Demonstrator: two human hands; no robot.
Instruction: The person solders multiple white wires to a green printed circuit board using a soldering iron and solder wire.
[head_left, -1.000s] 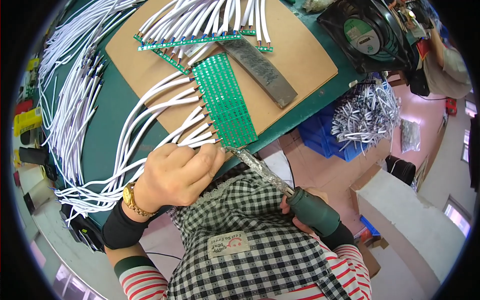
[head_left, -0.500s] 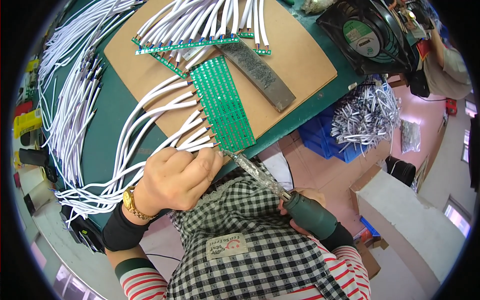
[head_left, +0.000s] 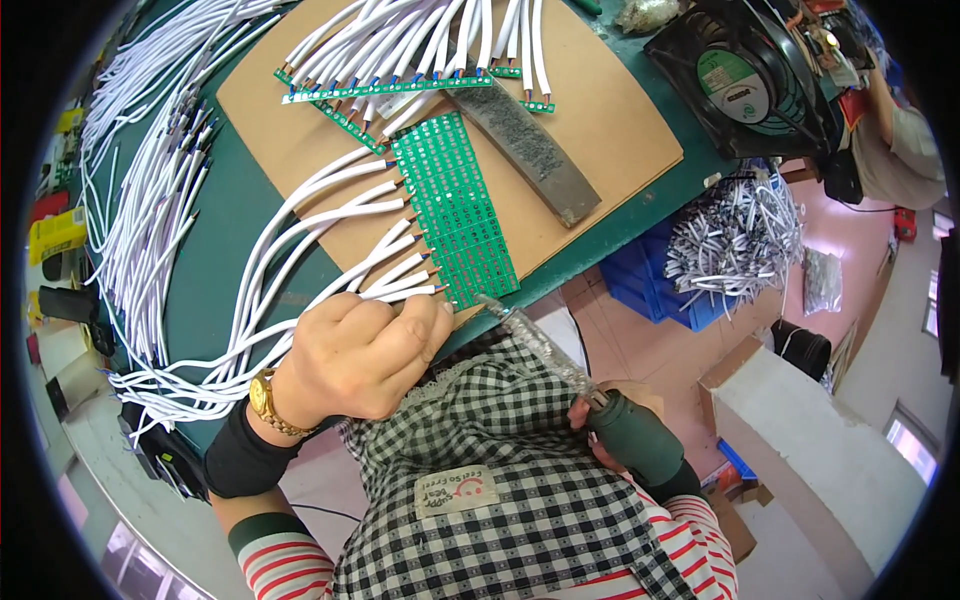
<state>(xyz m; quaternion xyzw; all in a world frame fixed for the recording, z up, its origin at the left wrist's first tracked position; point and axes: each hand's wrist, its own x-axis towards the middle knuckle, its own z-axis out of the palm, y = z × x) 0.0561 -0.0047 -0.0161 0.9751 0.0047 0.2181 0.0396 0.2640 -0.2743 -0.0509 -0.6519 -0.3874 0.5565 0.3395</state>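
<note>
Low on the green circuit board (head_left: pixel 465 215), at its near left corner, my left hand (head_left: pixel 365 350) is closed in a pinch. It appears to grip a white cable, whose end the fingers mostly hide. Several white cables (head_left: pixel 345 210) run to the board's left edge, their brown and blue cores against it. My right hand (head_left: pixel 603 450), partly hidden, is wrapped round the dark green handle of a soldering iron (head_left: pixel 635 435). The iron's silvery shaft points up left, its tip close to the board's near edge; whether they touch I cannot tell.
The board lies on brown cardboard (head_left: pixel 630 150) over a green table (head_left: pixel 240 170). Beside it rests a grey metal bar (head_left: pixel 530 150). Wired board strips (head_left: pixel 390 90) lie beyond. Loose cables (head_left: pixel 160 230) are at left, a black fan (head_left: pixel 740 85) far right, a blue bin (head_left: pixel 650 275) below.
The soldering iron's tip has moved right, away from my left fingertips, along the board's near edge. My left hand keeps its pinch. The whole view has shifted slightly.
</note>
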